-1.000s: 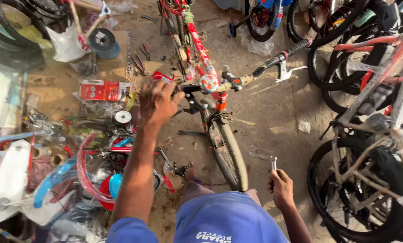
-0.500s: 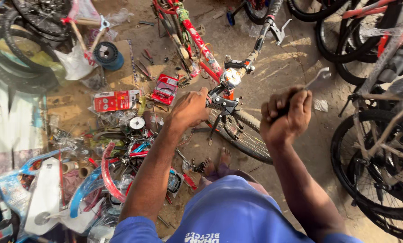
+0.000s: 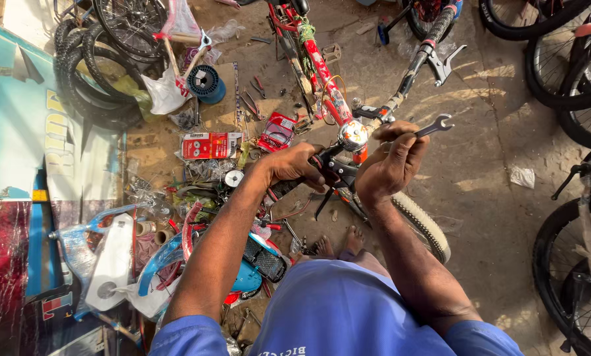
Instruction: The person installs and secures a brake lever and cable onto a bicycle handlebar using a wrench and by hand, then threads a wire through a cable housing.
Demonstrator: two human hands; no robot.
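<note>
A red bicycle [image 3: 322, 79] stands in front of me on the dirt floor, its front wheel [image 3: 424, 227] towards my feet. A chrome bell [image 3: 353, 135] sits at the middle of its handlebar. My left hand [image 3: 295, 165] is closed around the near black handlebar grip [image 3: 331, 170]. My right hand [image 3: 394, 161] is up beside the bell and holds a silver open-ended spanner [image 3: 435, 125], whose jaw sticks out to the right. The far end of the handlebar [image 3: 434, 33], with its brake lever, points up and away.
Small tools, red boxes [image 3: 209, 145] and parts litter the ground at left. Tyres [image 3: 91, 86] and a blue spool [image 3: 206, 82] lie at upper left. A blue and white child's bike [image 3: 144, 264] lies by my left arm. More bicycle wheels [image 3: 572, 277] crowd the right side.
My right hand has come up from near my knee with the spanner to the handlebar. My left hand stayed on the grip. The view has tilted down and closer.
</note>
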